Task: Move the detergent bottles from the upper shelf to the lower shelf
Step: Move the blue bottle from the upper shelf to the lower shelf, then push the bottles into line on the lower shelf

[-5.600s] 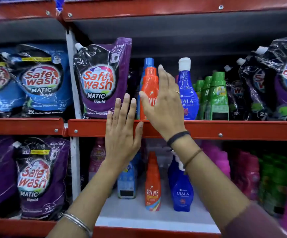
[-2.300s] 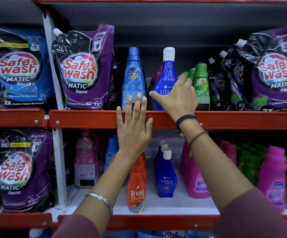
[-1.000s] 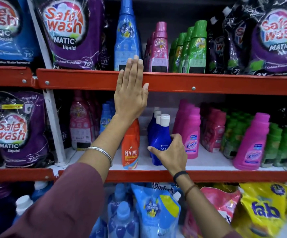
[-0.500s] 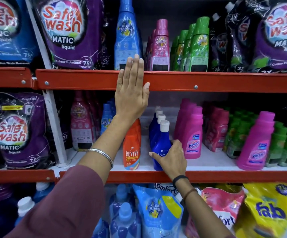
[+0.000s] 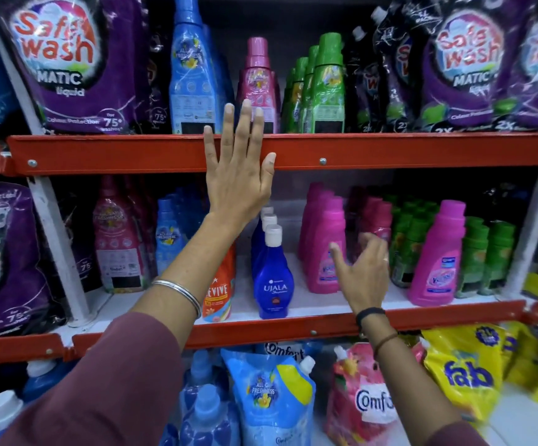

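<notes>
My left hand [image 5: 237,169] lies flat and open against the red front rail of the upper shelf [image 5: 390,152]. My right hand [image 5: 362,272] hovers open and empty in front of the lower shelf [image 5: 325,323], just right of a blue Ujala bottle [image 5: 272,284] with a white cap that stands at the front of a short row. An orange Revive bottle [image 5: 221,294] stands to its left, partly hidden by my left forearm. On the upper shelf stand a tall blue bottle [image 5: 192,78], a pink bottle [image 5: 258,82] and green bottles [image 5: 325,88].
Purple Safewash pouches [image 5: 78,62] hang at both ends of the upper shelf. Pink bottles [image 5: 325,249] and green bottles [image 5: 473,252] crowd the right of the lower shelf. Blue, pink and yellow refill pouches [image 5: 274,397] sit below. A white upright post [image 5: 55,246] divides the bays.
My right hand has let go of the blue Ujala bottle on the lower shelf and moved right and up, fingers spread. My left hand stays on the rail.
</notes>
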Action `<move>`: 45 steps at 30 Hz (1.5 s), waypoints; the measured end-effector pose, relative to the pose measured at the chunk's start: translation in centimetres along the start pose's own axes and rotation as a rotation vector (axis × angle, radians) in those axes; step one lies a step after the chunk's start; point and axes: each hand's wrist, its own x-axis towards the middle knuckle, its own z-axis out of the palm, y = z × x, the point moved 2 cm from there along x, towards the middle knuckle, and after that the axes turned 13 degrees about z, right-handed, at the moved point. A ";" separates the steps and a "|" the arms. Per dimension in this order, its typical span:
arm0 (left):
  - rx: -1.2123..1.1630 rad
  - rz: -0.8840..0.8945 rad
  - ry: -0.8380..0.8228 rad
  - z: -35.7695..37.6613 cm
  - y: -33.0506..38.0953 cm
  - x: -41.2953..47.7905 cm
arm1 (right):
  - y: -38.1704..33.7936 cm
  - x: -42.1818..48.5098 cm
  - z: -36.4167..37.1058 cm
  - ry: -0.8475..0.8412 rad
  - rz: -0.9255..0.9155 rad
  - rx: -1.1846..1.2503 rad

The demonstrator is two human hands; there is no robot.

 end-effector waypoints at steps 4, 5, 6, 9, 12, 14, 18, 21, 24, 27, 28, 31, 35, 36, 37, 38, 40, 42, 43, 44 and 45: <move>0.005 -0.016 0.003 0.8 1.4 0.9 | 2.9 5.2 -3.5 0.224 0.062 0.009; 0.009 -0.027 0.009 0.9 1.5 1.0 | 3.7 6.4 -4.2 0.247 0.100 -0.009; 0.013 -0.031 0.012 1.0 1.6 1.0 | 4.4 7.3 -4.8 0.261 0.138 -0.037; 0.019 -0.027 0.005 1.0 1.5 1.0 | 6.6 9.5 -6.1 0.241 0.235 -0.096; 0.022 -0.032 0.001 1.0 1.4 0.9 | 8.4 10.7 -6.3 0.154 0.319 -0.106; 0.026 -0.032 -0.001 1.1 1.3 0.9 | 9.2 11.0 -6.3 0.094 0.351 -0.123; 0.021 -0.030 0.007 1.1 1.4 0.9 | 9.8 11.1 -6.9 0.081 0.339 -0.133; 0.019 -0.028 0.015 1.2 1.3 0.9 | 9.5 10.5 -7.3 0.103 0.307 -0.136; 0.027 -0.029 0.025 1.2 1.2 0.9 | 7.8 9.2 -7.0 0.098 0.252 -0.113; 0.028 -0.022 0.032 1.2 1.3 0.8 | 5.1 7.7 -6.1 0.060 0.223 -0.093; 0.026 -0.018 0.031 1.2 1.2 0.8 | 4.2 7.3 -5.7 0.044 0.219 -0.085; 0.013 0.000 0.031 1.1 0.9 0.7 | 1.8 5.5 -4.2 -0.033 0.184 -0.087; 0.015 0.023 0.027 1.0 0.7 0.5 | 0.1 3.4 -2.0 -0.100 0.132 -0.123; 0.015 0.026 0.026 1.0 0.6 0.5 | -0.1 2.9 -1.5 -0.110 0.127 -0.136; 0.014 0.027 0.027 1.0 0.6 0.5 | -0.2 2.6 -1.1 -0.120 0.125 -0.150; 0.015 0.026 0.029 1.0 0.6 0.5 | -0.3 2.3 -0.7 -0.128 0.126 -0.163; 0.014 0.027 0.037 1.1 0.7 0.5 | -0.3 1.9 -0.2 -0.134 0.128 -0.179; 0.015 0.027 0.044 1.2 0.7 0.6 | -0.2 1.6 0.2 -0.135 0.121 -0.191; 0.015 0.026 0.046 1.2 0.7 0.6 | -0.1 1.5 0.3 -0.138 0.119 -0.202; 0.015 0.026 0.048 1.2 0.7 0.6 | -0.2 1.4 0.5 -0.139 0.117 -0.213; 0.013 0.028 0.050 1.2 0.6 0.5 | -0.2 1.4 0.6 -0.138 0.118 -0.223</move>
